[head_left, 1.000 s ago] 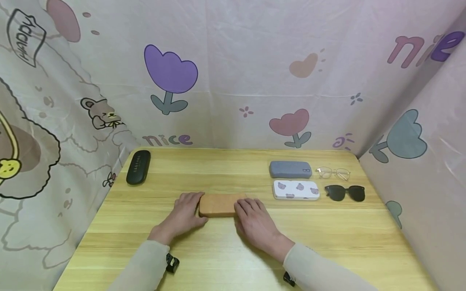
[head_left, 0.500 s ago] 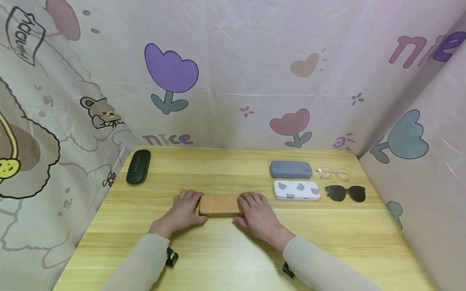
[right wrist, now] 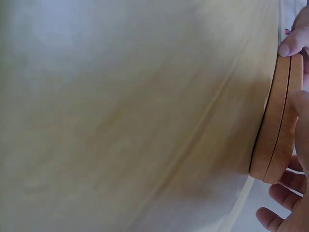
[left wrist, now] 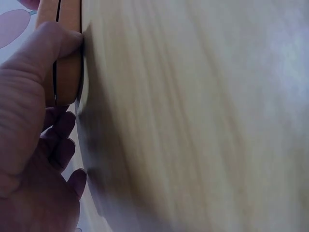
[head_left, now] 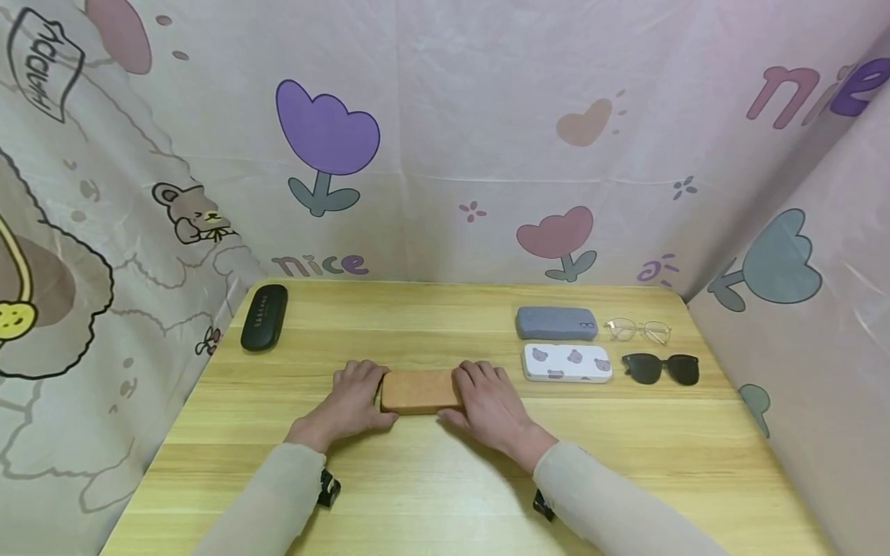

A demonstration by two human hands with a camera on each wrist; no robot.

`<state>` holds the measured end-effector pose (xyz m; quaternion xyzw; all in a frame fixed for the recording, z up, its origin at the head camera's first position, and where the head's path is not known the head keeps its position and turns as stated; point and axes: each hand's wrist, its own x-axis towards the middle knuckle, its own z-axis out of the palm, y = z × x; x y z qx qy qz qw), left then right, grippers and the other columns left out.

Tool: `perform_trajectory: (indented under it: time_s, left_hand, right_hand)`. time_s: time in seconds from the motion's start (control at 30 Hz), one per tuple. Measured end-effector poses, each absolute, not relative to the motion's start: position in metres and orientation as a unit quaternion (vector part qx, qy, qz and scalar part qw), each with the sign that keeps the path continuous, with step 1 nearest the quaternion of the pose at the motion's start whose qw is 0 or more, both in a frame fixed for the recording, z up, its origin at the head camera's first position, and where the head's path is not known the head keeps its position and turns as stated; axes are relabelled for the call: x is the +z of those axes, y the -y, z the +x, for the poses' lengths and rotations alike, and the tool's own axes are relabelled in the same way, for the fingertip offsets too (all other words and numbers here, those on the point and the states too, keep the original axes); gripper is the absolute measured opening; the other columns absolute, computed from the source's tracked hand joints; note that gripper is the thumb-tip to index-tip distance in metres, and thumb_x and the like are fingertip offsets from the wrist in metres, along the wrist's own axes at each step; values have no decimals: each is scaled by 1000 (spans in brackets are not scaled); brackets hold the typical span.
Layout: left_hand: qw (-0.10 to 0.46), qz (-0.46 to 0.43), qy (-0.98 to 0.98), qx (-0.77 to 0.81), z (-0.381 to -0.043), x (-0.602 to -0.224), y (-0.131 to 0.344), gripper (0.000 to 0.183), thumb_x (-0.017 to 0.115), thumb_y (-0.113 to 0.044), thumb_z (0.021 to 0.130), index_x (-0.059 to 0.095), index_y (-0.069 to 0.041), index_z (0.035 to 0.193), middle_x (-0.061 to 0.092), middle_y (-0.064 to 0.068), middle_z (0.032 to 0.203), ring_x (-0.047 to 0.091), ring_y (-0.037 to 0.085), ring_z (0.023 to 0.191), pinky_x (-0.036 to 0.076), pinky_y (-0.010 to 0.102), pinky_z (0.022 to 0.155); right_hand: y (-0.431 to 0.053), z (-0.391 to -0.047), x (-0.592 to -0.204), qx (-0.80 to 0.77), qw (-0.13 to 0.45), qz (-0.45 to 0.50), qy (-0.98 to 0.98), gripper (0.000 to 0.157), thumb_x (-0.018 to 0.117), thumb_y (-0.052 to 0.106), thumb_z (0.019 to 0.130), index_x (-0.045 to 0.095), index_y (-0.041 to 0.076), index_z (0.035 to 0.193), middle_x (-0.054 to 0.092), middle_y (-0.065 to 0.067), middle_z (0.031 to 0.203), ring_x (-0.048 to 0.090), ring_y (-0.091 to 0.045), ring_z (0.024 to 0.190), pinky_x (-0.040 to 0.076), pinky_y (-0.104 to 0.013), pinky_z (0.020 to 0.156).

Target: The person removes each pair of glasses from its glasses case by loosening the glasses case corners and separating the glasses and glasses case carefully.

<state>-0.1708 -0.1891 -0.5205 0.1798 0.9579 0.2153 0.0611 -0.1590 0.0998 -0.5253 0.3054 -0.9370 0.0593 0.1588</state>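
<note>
A tan-brown glasses case (head_left: 420,391) lies closed on the table, its long side toward me. My left hand (head_left: 353,399) grips its left end, fingers behind and thumb in front. In the left wrist view that thumb (left wrist: 58,42) crosses the dark seam of the case (left wrist: 70,84). Round the right end, my right hand (head_left: 492,403) holds the case, fingers over the back and thumb at the front. The right wrist view shows the seam running along the case (right wrist: 271,128), with the right thumb (right wrist: 300,104) on the lid side; some fingertips there stay off the case.
A black glasses case (head_left: 264,318) lies at the far left of the wooden table (head_left: 417,494). At the back right are a blue-grey case (head_left: 555,323), a white bear-print case (head_left: 566,363), wire-rimmed glasses (head_left: 637,331) and sunglasses (head_left: 662,369). Printed curtains stand behind and beside.
My right hand has shifted slightly back and right, and its thumb has come round to the front of the case. The left hand and the case have hardly moved.
</note>
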Motion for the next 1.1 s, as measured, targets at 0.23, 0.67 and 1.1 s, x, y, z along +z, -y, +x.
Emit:
perform_trajectory:
  time_s: [0.23, 0.67, 1.1]
  left_hand:
    - [61, 181, -958, 213, -172, -521, 188, 84, 89, -44, 78, 57, -1, 142, 61, 12, 132, 46, 32, 120, 34, 50, 100]
    - [66, 181, -959, 208, -172, -519, 188, 83, 88, -43, 78, 57, 0, 142, 61, 13, 132, 46, 33, 120, 34, 50, 99]
    - [72, 179, -957, 214, -173, -519, 189, 83, 88, -43, 78, 57, -1, 143, 61, 12, 134, 46, 32, 121, 33, 50, 100]
  right_hand:
    - [-99, -164, -525, 54, 155, 302, 939, 68, 66, 73, 90, 62, 11, 119, 67, -6, 120, 62, -27, 109, 51, -44, 88]
    - [-99, -169, -526, 47, 154, 303, 939, 66, 64, 73, 92, 63, 12, 117, 67, -6, 120, 61, -27, 109, 50, -44, 88]
    - [-98, -171, -528, 48, 133, 297, 944, 68, 62, 74, 93, 62, 12, 120, 67, -6, 123, 60, -27, 112, 49, -43, 91]
